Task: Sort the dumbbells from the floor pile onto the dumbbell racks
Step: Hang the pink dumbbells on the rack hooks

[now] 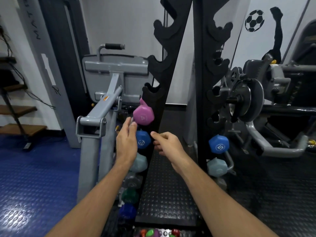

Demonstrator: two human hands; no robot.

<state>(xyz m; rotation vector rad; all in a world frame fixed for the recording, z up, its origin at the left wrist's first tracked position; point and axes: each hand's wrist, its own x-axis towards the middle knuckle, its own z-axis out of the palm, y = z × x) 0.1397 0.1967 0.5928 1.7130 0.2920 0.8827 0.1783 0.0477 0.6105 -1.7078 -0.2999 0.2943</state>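
A pink dumbbell (143,114) marked 4 sits tilted in a cradle of the left black rack upright (159,93). Below it on that upright hang a blue dumbbell (143,139), a pale blue-grey one (140,163), a grey one (134,183), a green one (129,195) and a dark blue one (127,211). My left hand (126,141) reaches up with straight fingers, its tips just left of the pink dumbbell, holding nothing. My right hand (166,142) hovers loosely curled and empty beside the blue dumbbell. The right upright (202,82) carries a blue 5 dumbbell (219,144) and a pale one (217,167).
A grey exercise machine (102,93) stands close on the left of the rack. A weight-plate machine (248,100) stands to the right. Small coloured dumbbells (153,233) lie at the bottom edge. The upper cradles of both uprights hold nothing. Black studded matting (167,194) runs between the uprights.
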